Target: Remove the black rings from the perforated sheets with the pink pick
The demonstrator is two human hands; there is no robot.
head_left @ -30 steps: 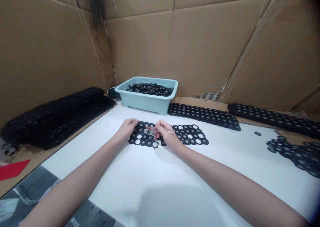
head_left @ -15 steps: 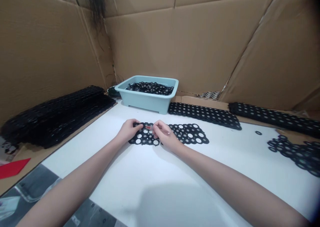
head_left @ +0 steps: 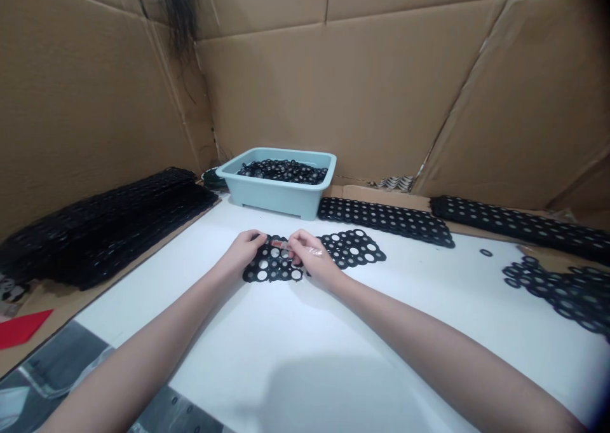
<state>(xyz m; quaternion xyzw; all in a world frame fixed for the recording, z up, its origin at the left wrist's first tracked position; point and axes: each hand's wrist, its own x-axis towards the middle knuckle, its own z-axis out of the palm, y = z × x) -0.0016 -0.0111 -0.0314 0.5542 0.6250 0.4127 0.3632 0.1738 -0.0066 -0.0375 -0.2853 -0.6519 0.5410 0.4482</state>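
**Clear film strip (head_left: 311,250) pinched over a black ring sheet (head_left: 269,269)**

In the head view, the left hand (head_left: 244,252) and right hand (head_left: 311,259) are held close together on the black ring sheet, which lies on a white surface (head_left: 295,363). The left fingers (head_left: 255,237) are curled over the sheet's upper edge, though whether it is gripped cannot be told. The right fingers (head_left: 296,239) are drawn narrow around the clear film strip, which has a small reddish patch and is partly hidden by the fingers. The sheet lies directly beneath both sets of fingers, and a second ring sheet (head_left: 355,248) is joined on just beyond the right fingers.

Ahead of the fingers, a pale teal plastic tub (head_left: 276,199) is filled with black rings (head_left: 283,172). Black perforated strips (head_left: 386,220) are laid out beyond and to the right of the fingers. A tall stack of black sheets (head_left: 105,233) is placed well left of the fingers, and a loose pile of black rings (head_left: 557,293) is spread well to their right. Corrugated cardboard walls (head_left: 381,89) stand behind everything.
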